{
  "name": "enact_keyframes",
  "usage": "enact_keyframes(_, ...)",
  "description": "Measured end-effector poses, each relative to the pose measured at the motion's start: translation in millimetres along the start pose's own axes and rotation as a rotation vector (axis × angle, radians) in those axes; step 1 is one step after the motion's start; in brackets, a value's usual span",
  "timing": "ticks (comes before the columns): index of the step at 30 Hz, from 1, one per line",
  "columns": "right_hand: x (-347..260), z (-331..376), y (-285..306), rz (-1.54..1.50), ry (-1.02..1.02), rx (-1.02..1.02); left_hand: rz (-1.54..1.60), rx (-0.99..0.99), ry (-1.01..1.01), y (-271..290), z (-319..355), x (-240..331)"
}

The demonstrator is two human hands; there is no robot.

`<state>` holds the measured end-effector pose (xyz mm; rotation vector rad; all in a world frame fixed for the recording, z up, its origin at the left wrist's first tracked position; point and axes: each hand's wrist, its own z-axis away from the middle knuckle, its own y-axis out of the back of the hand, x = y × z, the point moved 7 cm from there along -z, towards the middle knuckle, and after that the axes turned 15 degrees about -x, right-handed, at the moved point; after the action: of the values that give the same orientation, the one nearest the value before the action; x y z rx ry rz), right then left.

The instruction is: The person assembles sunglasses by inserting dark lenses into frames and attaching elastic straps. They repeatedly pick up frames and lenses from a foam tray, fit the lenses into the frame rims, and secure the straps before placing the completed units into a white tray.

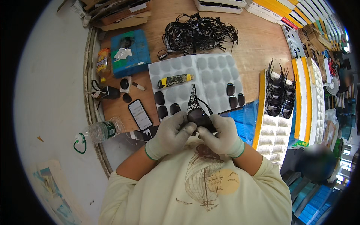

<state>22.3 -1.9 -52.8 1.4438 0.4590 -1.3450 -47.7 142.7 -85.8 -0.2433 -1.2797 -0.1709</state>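
Note:
Close to my chest, my left hand (170,131) and my right hand (220,135), both in pale gloves with green cuffs, hold a pair of sunglasses (199,115) between them. Thumbs and fingers press around the dark lens area; one black-and-white patterned temple points up and away. Beyond them lies a white moulded sheet (212,84) with rows of round hollows. Loose dark lenses rest on it, including a left lens (159,98) and a right lens (230,89). A camouflage-and-yellow folding knife or similar tool (175,80) lies across the sheet's left half.
A tangled heap of black spectacle frames (198,33) lies behind the sheet. At left are a blue box (131,54), an orange drink bottle (103,63), a phone (140,114) with cable and a large clear bottle (100,132). A white tray (270,131) holding sunglasses stands right.

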Motion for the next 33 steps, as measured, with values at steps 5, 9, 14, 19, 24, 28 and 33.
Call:
enact_keyframes(5,11.2,-7.6,23.2,-0.261,0.145,-0.405,0.085,-0.102,-0.284,5.8,-38.7,26.3)
enact_keyframes(9,38.5,-3.4,69.3,-0.154,0.099,-0.441,-0.165,-0.079,-0.266,13.7,-77.0,45.3)
enact_keyframes(14,168.4,-4.6,189.7,0.305,-0.316,0.195,-0.329,0.906,-0.198,230.9,-135.8,23.1)
enact_keyframes(19,338.5,-24.5,199.0,0.529,-0.526,-0.003,0.381,0.756,0.312,315.2,-233.7,-96.3)
enact_keyframes(24,310.0,-22.9,205.2,0.602,-0.43,0.186,0.23,0.409,0.206,324.3,-260.9,-100.8)
enact_keyframes(28,225.0,-18.3,171.0,0.507,-0.215,0.179,0.322,0.501,0.02,344.9,-233.5,-76.4)
enact_keyframes(33,199.5,-37.4,126.3,0.645,-0.45,0.076,-0.29,0.82,-0.095,276.5,-203.6,50.0)
